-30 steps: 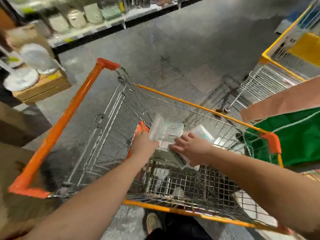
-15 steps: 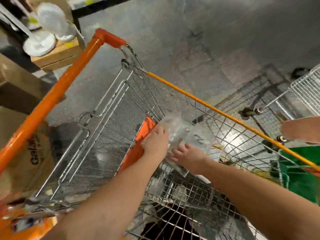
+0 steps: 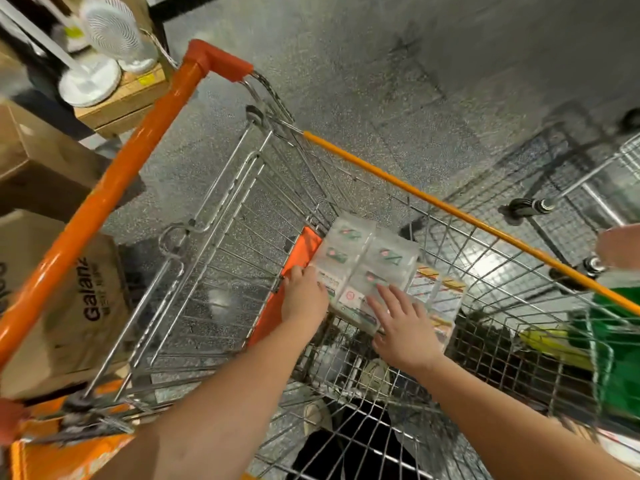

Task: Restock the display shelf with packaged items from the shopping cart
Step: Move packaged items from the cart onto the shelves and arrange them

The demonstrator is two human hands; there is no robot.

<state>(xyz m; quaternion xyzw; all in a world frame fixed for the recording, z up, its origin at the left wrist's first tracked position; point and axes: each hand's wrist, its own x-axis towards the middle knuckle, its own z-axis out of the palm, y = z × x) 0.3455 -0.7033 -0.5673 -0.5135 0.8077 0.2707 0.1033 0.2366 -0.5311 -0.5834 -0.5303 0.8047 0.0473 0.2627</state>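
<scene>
Hands: L (image 3: 304,299) grips, R (image 3: 403,327) rests flat on clear pkgs (image 3: 360,263) in cart (image 3: 221,258).

Inside the wire shopping cart (image 3: 221,258), the left hand (image 3: 304,299) gripped the edge of a clear plastic package (image 3: 360,268), while the right hand (image 3: 403,323) lay flat on it, fingers (image 3: 384,296) spread. A Galanz carton (image 3: 65,306) stood beside the cart.
</scene>
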